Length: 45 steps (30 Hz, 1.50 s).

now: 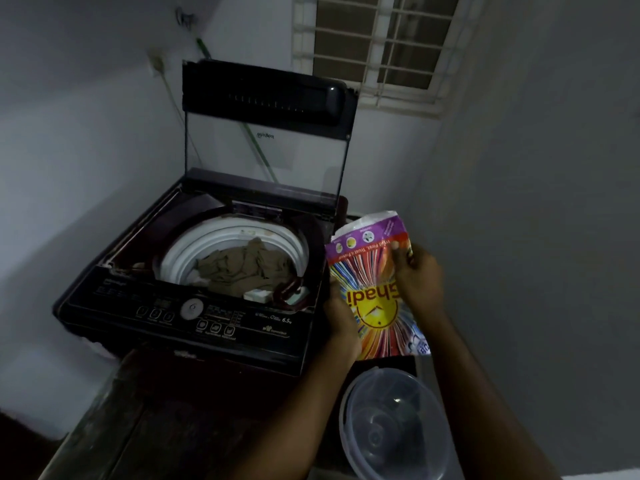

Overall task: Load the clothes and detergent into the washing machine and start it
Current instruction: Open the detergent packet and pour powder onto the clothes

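Khaki clothes [242, 268]: heaped in the white drum [180, 258] of the washer [104, 306]. The lid [263, 147] is raised at twelve o'clock. Loading looks done.

Packet [375, 299], detergent, bright foil: held in the air at three o'clock of the drum, just past the washer's right edge, print upside down to me. I cannot tell whether its far end is torn open.

Left hand [341, 323]: fingers curled round the packet's near-left edge.

Right hand [419, 275]: fingers pinching the upper right edge.

Bowl [394, 445], clear plastic: at six o'clock, below the packet.

Dial [191, 309]: no hand on it.

Step in hand, by my reckoning: detergent. The next move calls for opening the far end if it is sealed, swinging the packet toward nine o'clock over the drum, and tipping gently.
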Each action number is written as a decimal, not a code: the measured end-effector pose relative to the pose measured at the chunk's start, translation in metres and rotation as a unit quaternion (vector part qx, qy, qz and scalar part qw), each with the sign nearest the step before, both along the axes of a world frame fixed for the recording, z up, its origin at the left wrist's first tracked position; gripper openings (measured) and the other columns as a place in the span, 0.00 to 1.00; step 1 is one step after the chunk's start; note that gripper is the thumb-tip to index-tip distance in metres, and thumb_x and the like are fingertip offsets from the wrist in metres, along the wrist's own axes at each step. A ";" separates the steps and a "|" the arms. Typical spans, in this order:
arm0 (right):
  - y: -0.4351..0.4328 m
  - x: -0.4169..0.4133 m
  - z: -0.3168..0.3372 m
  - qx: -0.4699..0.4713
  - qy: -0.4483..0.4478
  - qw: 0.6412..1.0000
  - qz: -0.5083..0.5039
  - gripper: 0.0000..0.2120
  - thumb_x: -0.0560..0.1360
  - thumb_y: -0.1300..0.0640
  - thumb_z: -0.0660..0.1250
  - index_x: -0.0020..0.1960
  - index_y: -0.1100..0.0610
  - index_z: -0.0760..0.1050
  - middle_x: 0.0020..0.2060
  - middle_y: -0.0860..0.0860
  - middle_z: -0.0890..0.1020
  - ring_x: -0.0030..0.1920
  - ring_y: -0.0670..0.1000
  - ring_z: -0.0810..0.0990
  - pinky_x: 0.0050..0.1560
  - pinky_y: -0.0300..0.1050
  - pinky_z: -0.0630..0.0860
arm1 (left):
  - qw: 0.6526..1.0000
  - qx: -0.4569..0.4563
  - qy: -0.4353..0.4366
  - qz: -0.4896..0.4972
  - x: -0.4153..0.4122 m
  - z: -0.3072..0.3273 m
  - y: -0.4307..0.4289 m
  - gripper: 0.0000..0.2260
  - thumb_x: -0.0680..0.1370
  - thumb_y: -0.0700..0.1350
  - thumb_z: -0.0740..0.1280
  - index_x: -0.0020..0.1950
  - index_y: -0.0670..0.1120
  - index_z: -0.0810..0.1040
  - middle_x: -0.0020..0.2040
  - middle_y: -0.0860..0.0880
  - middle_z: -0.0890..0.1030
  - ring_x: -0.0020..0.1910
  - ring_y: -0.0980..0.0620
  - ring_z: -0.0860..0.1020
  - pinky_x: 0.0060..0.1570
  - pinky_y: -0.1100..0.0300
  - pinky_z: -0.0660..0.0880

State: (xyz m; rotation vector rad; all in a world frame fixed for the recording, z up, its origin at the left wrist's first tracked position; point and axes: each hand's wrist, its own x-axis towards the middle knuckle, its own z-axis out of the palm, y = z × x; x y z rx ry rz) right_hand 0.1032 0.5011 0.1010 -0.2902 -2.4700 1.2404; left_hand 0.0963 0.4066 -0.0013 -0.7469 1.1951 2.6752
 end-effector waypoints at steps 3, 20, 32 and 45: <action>0.001 0.006 0.003 -0.028 0.029 0.999 -0.033 0.16 0.81 0.47 0.59 0.38 0.54 0.74 0.31 0.46 0.78 0.32 0.40 0.75 0.30 0.37 0.66 | 0.998 -0.032 0.035 -0.029 -0.005 -0.005 0.001 0.29 0.73 0.69 0.64 0.60 0.49 0.82 0.57 0.45 0.84 0.57 0.42 0.82 0.62 0.40 0.75; -0.006 0.016 0.009 -0.125 0.106 0.984 -0.066 0.14 0.79 0.43 0.60 0.47 0.52 0.78 0.41 0.48 0.84 0.41 0.48 0.83 0.46 0.53 0.81 | 0.975 -0.121 0.167 -0.087 -0.011 0.083 -0.033 0.23 0.82 0.60 0.56 0.63 0.44 0.78 0.55 0.43 0.85 0.54 0.44 0.83 0.54 0.49 0.80; 0.005 0.041 0.030 -0.267 0.133 0.954 0.007 0.14 0.80 0.51 0.62 0.49 0.61 0.79 0.38 0.48 0.84 0.36 0.43 0.83 0.37 0.39 0.76 | 0.953 -0.185 0.241 0.008 0.011 0.126 -0.059 0.07 0.78 0.43 0.70 0.47 0.39 0.81 0.45 0.42 0.85 0.42 0.48 0.83 0.44 0.56 0.80; -0.027 0.089 0.034 -0.353 0.133 0.922 0.087 0.01 0.79 0.56 0.64 0.50 0.50 0.73 0.45 0.50 0.83 0.43 0.46 0.83 0.42 0.41 0.80 | 0.912 -0.290 0.280 0.073 0.085 0.149 -0.108 0.14 0.74 0.46 0.74 0.43 0.35 0.78 0.40 0.42 0.81 0.40 0.48 0.78 0.44 0.51 0.73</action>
